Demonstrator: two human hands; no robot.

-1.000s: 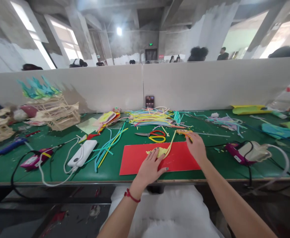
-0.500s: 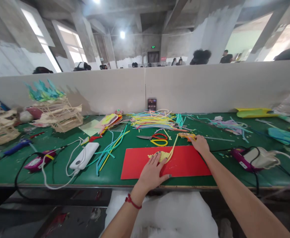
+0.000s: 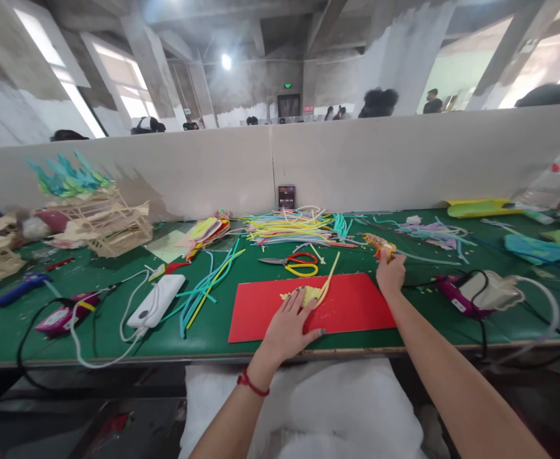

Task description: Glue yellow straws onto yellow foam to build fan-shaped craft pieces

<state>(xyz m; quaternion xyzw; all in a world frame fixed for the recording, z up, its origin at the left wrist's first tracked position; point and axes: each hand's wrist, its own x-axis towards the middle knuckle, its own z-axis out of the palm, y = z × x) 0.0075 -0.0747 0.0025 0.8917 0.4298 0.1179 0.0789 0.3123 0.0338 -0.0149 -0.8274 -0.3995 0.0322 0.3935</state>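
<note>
My left hand (image 3: 287, 328) lies flat with spread fingers on a pale yellow textured piece (image 3: 314, 293), partly hiding it. A loose yellow strip (image 3: 330, 278) rises from that piece towards the upper right. Beneath them is a flat red board (image 3: 351, 306). Beyond the board's right end, my right hand (image 3: 391, 273) is closed round an orange glue gun (image 3: 379, 242), its nozzle pointing left. A long translucent glue stick (image 3: 430, 259) extends from the gun's back. Scissors (image 3: 292, 261) with red and yellow handles lie behind the board.
Behind the scissors is a pile of coloured strips (image 3: 289, 228). Teal and yellow strips (image 3: 213, 287), a white power bank (image 3: 157, 301) and a purple device (image 3: 64, 313) with cables lie left. On the right sits another purple device (image 3: 459, 296). A partition (image 3: 380, 162) borders the green table (image 3: 203, 344).
My right hand has lifted the glue gun up and away from the board and the yellow strip. The left hand stays on the yellow piece. The whole view has shifted slightly.
</note>
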